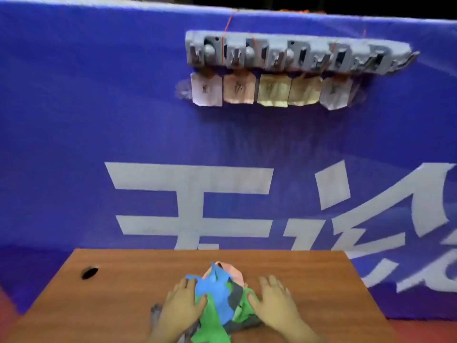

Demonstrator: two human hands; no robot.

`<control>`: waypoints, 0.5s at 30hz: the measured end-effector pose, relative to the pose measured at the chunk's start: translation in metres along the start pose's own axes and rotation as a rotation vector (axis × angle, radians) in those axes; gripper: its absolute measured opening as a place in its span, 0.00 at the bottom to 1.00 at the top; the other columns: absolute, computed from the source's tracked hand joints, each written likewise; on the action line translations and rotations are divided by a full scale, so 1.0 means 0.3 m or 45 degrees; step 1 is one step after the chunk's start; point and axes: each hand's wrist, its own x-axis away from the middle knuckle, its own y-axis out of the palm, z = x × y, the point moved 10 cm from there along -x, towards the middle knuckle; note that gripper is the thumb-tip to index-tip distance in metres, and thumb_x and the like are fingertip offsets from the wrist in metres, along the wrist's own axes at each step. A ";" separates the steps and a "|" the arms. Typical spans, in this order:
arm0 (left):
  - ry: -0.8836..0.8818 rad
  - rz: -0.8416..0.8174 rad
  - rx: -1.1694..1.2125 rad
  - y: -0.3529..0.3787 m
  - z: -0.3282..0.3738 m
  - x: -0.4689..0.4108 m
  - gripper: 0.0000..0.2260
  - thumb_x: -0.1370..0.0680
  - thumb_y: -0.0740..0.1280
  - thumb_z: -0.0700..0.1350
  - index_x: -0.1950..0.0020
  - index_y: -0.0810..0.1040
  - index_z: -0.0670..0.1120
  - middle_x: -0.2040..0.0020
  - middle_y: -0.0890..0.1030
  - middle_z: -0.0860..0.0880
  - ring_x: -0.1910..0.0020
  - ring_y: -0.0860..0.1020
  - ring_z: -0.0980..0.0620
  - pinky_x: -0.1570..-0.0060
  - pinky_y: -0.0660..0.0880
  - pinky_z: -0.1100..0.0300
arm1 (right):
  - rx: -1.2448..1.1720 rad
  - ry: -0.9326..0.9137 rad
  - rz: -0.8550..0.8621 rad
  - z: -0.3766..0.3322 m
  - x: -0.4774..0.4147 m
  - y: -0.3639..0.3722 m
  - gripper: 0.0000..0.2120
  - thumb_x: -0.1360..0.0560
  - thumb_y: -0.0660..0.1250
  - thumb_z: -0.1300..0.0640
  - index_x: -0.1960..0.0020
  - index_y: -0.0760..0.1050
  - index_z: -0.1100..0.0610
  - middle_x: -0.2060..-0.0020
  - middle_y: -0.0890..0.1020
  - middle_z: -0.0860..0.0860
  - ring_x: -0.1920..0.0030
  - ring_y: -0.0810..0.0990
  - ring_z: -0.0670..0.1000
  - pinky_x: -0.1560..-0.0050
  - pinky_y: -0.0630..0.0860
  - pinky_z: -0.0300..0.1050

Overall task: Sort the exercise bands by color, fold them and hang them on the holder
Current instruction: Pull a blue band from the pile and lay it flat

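Observation:
A tangled heap of exercise bands (217,300) lies on the near middle of the wooden table (111,293): blue on top, green below, grey strips between, a pink one at the back. My left hand (181,308) rests flat against the heap's left side, fingers straight. My right hand (277,300) lies flat on its right side, thumb touching the green band. High on the blue banner hangs the grey holder (296,54) with a row of hooks, nothing hung on them. Under it are several paper labels (272,91).
The blue banner (74,144) with large white characters stands upright right behind the table's far edge. A dark cable hole (89,272) sits in the table's left part. Red floor shows at the lower corners.

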 end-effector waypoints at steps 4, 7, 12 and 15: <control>-0.015 -0.019 0.076 0.197 -0.089 -0.036 0.37 0.34 0.45 0.65 0.34 0.72 0.48 0.38 0.75 0.45 0.37 0.74 0.44 0.39 0.70 0.52 | 0.035 -0.063 0.031 -0.002 -0.056 0.162 0.42 0.36 0.40 0.31 0.32 0.68 0.50 0.36 0.72 0.51 0.33 0.71 0.54 0.36 0.68 0.50; 0.021 0.007 0.102 0.338 -0.119 -0.060 0.34 0.32 0.49 0.64 0.35 0.73 0.47 0.40 0.75 0.45 0.38 0.74 0.42 0.40 0.72 0.49 | -0.002 -0.094 0.032 -0.014 -0.101 0.314 0.33 0.28 0.51 0.34 0.32 0.69 0.52 0.38 0.73 0.52 0.34 0.71 0.56 0.36 0.68 0.52; 0.076 0.109 0.163 0.474 -0.149 -0.087 0.34 0.31 0.49 0.60 0.33 0.73 0.43 0.41 0.76 0.41 0.41 0.73 0.39 0.38 0.68 0.50 | -0.092 -0.159 0.088 -0.093 -0.189 0.490 0.25 0.24 0.61 0.42 0.34 0.70 0.56 0.38 0.73 0.57 0.35 0.70 0.59 0.35 0.68 0.52; 0.093 0.203 0.181 0.519 -0.184 -0.095 0.32 0.30 0.50 0.59 0.34 0.74 0.43 0.43 0.76 0.41 0.43 0.72 0.39 0.41 0.65 0.49 | -0.369 -0.120 0.141 -0.111 -0.234 0.557 0.22 0.25 0.68 0.48 0.38 0.73 0.60 0.42 0.75 0.59 0.38 0.73 0.61 0.38 0.70 0.52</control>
